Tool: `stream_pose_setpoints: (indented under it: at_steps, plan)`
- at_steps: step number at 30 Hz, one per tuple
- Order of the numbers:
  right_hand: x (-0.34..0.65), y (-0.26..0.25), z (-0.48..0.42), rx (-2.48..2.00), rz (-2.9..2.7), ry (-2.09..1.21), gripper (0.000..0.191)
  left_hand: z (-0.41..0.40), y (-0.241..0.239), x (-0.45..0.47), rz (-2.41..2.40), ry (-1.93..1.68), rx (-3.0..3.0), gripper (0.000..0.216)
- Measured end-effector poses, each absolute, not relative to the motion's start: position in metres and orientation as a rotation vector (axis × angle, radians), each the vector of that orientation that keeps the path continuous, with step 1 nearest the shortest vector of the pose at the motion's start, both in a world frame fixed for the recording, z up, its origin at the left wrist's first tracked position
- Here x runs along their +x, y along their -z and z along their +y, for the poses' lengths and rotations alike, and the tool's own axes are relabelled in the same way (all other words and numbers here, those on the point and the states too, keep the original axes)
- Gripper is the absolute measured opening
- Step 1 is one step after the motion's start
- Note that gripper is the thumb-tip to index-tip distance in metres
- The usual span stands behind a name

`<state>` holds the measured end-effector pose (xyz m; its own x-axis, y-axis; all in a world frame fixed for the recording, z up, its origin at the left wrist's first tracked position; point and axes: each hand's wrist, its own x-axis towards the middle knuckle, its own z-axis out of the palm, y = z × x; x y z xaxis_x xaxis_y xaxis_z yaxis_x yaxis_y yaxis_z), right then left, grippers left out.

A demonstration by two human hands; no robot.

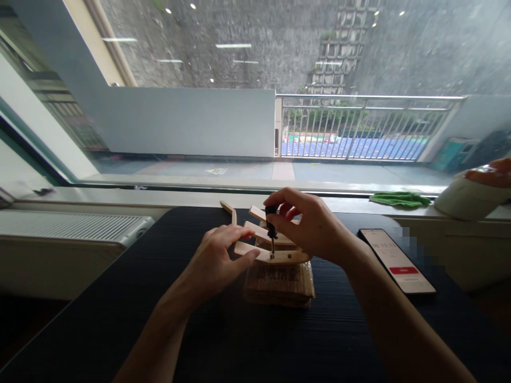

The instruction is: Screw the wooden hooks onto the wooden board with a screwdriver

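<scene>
My right hand (303, 221) grips the dark handle of a screwdriver (271, 219), held upright. Its tip meets a small screw in the front piece of a pale wooden frame (295, 257). A dark round hole or screw head shows further right on that piece. My left hand (223, 247) steadies the frame's left end, thumb on the front piece and index finger at the one behind. Under the frame sits a stack of brown cardboard (279, 287) with dark printed characters. A loose bent wooden piece (229, 211) lies behind my left hand.
A phone (397, 260) with a lit screen lies on the dark table (215, 330) at the right. Along the windowsill are a green cloth (400, 199) and a white pot (459, 198). A white radiator (72, 229) stands left of the table, below the window.
</scene>
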<state>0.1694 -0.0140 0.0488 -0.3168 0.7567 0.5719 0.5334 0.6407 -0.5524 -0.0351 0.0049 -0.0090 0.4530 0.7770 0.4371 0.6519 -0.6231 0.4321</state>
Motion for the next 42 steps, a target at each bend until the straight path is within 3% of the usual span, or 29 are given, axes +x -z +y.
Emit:
stream_pose_setpoints:
  at_steps: [6, 17, 28, 34, 42]
  plan:
    - [0.173, -0.049, -0.015, -1.034, -2.009, -0.343, 0.020, -0.005, 0.006, -0.018, 1.255, -1.306, 2.424, 0.015]
    - [0.173, -0.054, -0.020, -1.078, -2.032, -0.389, 0.021, -0.004, 0.013, -0.005, 1.240, -0.916, 2.682, 0.015]
    - [0.171, -0.057, -0.023, -1.037, -2.033, -0.433, 0.022, 0.020, -0.047, -0.004, 0.993, -0.997, 2.164, 0.027]
    - [0.175, -0.057, -0.021, -1.052, -2.002, -0.454, 0.020, 0.013, -0.021, 0.004, 0.927, -1.109, 1.897, 0.035]
    - [0.179, -0.057, -0.020, -1.139, -1.979, -0.462, 0.020, 0.001, -0.011, 0.004, 0.977, -0.986, 1.974, 0.021]
